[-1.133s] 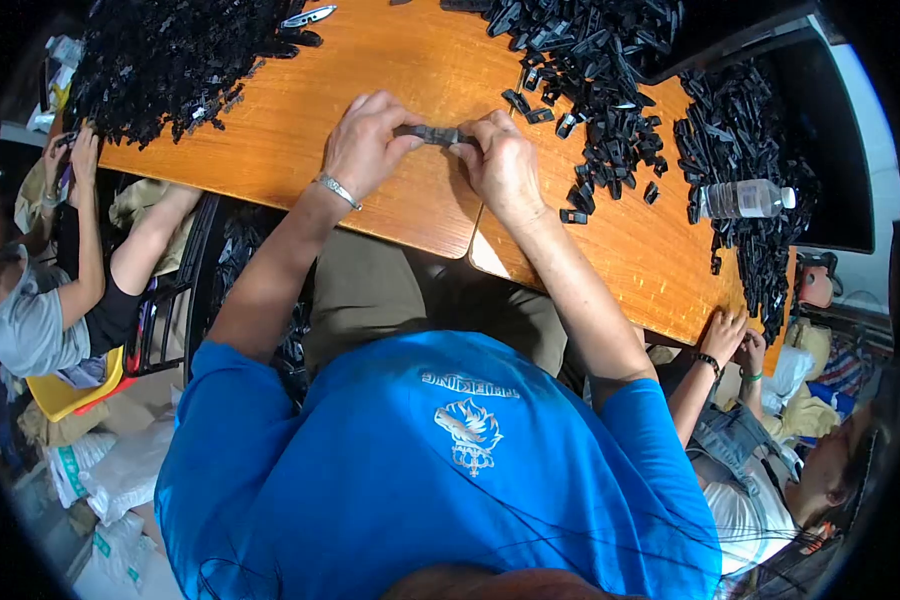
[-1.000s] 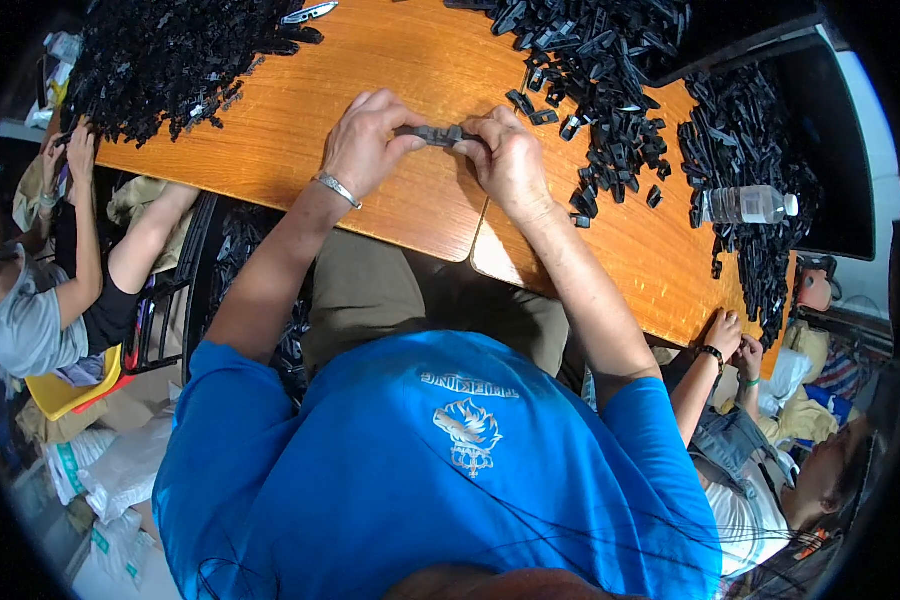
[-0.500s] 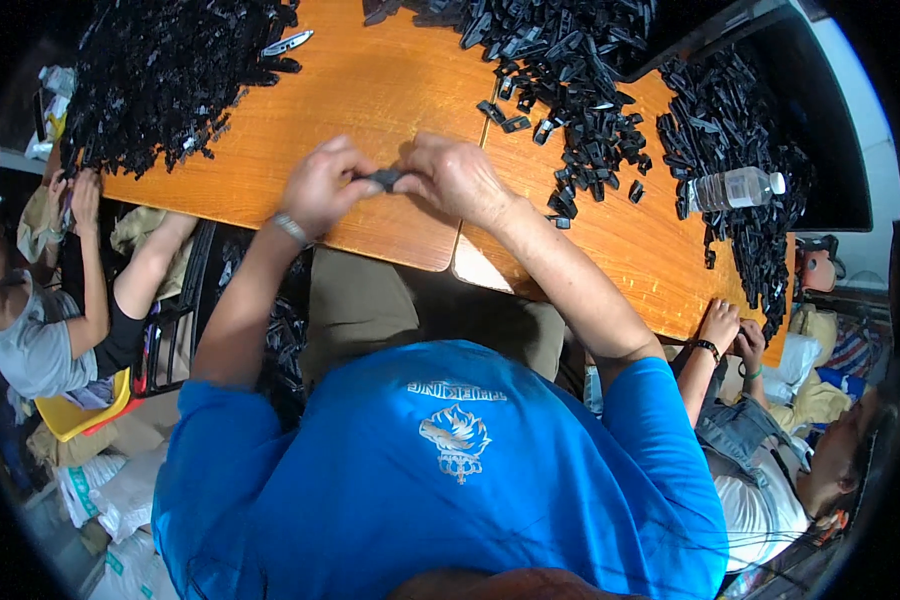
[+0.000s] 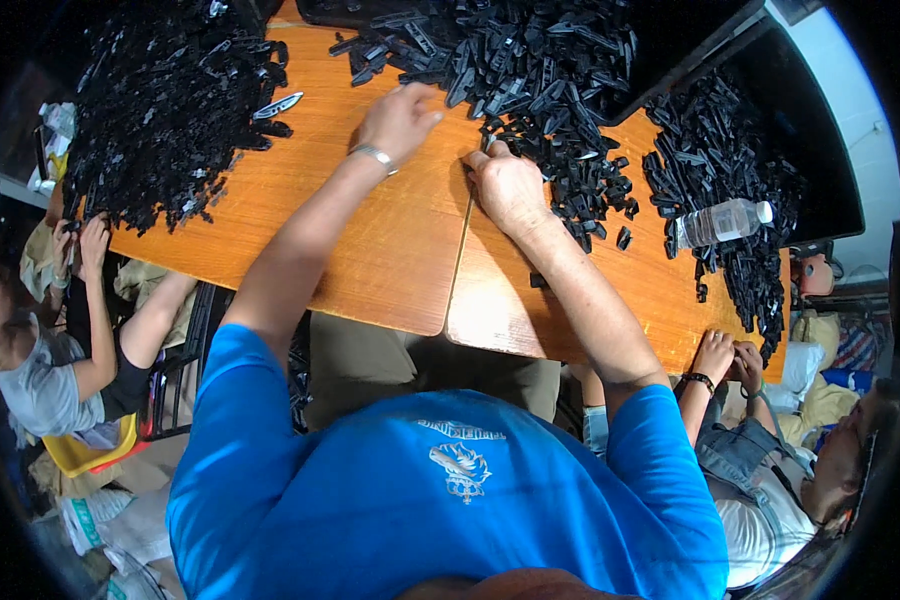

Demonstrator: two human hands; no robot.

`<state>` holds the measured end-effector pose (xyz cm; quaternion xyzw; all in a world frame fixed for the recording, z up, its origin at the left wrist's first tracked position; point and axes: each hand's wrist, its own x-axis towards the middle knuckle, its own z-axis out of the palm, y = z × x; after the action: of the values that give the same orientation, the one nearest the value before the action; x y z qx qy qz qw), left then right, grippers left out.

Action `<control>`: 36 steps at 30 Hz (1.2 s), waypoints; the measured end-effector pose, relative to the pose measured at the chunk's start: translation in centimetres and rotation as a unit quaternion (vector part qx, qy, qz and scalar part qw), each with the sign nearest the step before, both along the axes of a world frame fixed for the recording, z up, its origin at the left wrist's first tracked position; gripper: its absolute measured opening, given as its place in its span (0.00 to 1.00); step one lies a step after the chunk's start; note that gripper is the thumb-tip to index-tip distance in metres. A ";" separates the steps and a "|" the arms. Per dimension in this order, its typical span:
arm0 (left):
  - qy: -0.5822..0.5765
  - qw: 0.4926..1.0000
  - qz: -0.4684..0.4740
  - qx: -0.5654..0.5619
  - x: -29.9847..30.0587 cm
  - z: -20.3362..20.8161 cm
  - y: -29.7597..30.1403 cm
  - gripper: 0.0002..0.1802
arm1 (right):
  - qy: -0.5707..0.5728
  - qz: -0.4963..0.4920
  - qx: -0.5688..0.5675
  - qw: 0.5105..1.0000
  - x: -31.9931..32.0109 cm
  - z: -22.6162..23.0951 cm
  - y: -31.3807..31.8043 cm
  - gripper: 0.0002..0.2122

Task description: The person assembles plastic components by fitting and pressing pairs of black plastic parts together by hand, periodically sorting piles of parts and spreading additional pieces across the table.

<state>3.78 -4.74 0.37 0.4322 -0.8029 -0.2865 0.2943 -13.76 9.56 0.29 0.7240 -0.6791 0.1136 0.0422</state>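
The left hand (image 4: 402, 118) lies palm down on the table (image 4: 370, 250), fingers stretched toward the near edge of the middle heap of black plastic parts (image 4: 530, 70); its fingertips touch the outermost pieces, but whether its grip has closed on one cannot be told. A metal bracelet (image 4: 375, 155) circles that wrist. The right hand (image 4: 510, 185) rests just beside it, curled loosely with the knuckles up and its fingertips at the heap's lower fringe; what its grip contains is hidden under the fingers. The parts are slim and elongated, and in the heap their long axes point every way, with no common direction. A second heap (image 4: 165, 110) covers the table's left end, with one pale, blade-shaped piece (image 4: 277, 104) lying on its right edge. A third heap (image 4: 730, 190) lies to the right, and a clear water bottle (image 4: 720, 222) lies on its side there, cap pointing right. Other people's hands (image 4: 95, 240) (image 4: 725, 355) work at both table ends.
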 end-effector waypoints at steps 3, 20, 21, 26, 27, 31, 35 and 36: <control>-0.001 0.993 0.060 -0.097 -4.8 -1.4 -1.7 0.23 | -0.003 0.044 -0.002 0.999 0.5 1.0 0.2 0.08; -0.054 0.992 -0.002 0.117 4.5 0.7 2.2 0.15 | 0.054 0.095 0.040 0.993 2.1 1.2 3.8 0.05; -0.054 0.992 0.004 0.111 5.6 0.7 2.8 0.15 | 0.040 0.105 0.046 0.993 2.2 1.4 4.1 0.04; -0.136 0.987 0.045 -0.074 8.2 0.1 5.5 0.15 | -0.042 0.107 0.087 0.990 5.4 2.6 5.7 0.13; -0.165 0.978 0.056 -0.116 8.3 -0.5 5.5 0.15 | -0.041 0.110 0.082 0.990 6.0 2.9 6.0 0.13; -0.147 0.986 0.028 -0.071 7.7 -0.4 6.7 0.12 | -0.120 0.114 0.044 0.985 6.2 1.8 7.6 0.12; -0.114 0.991 -0.056 -0.043 8.4 -1.2 8.7 0.12 | -0.166 0.114 0.018 0.979 4.8 1.1 8.1 0.14; -0.082 0.993 -0.048 -0.072 9.1 -1.6 8.4 0.11 | -0.155 0.110 0.033 0.981 4.7 1.7 7.8 0.11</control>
<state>12.87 3.62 -1.23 0.3928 -0.8627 -0.2053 0.2434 -9.05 17.38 1.95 0.7690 -0.5968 0.2057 -0.1006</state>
